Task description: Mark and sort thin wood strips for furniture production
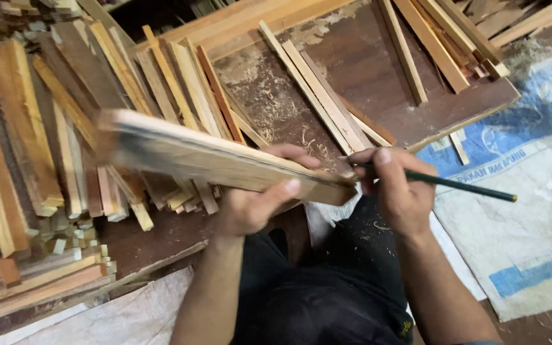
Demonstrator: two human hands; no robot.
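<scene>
Left hand (250, 204) clamps the wooden slat (218, 160); right hand (397, 185) pinches a green pencil (455, 185) at its end. Brace the slat steady while marking.

single head-worn view, looking steeply down, close over both hands, lap and wood-strewn workboard (378, 70)

Both forearms are bare, with no sleeves, gloves, rings or watch showing. Black trousers (327, 287), flecked with pale sawdust, fill the lower centre.
</scene>
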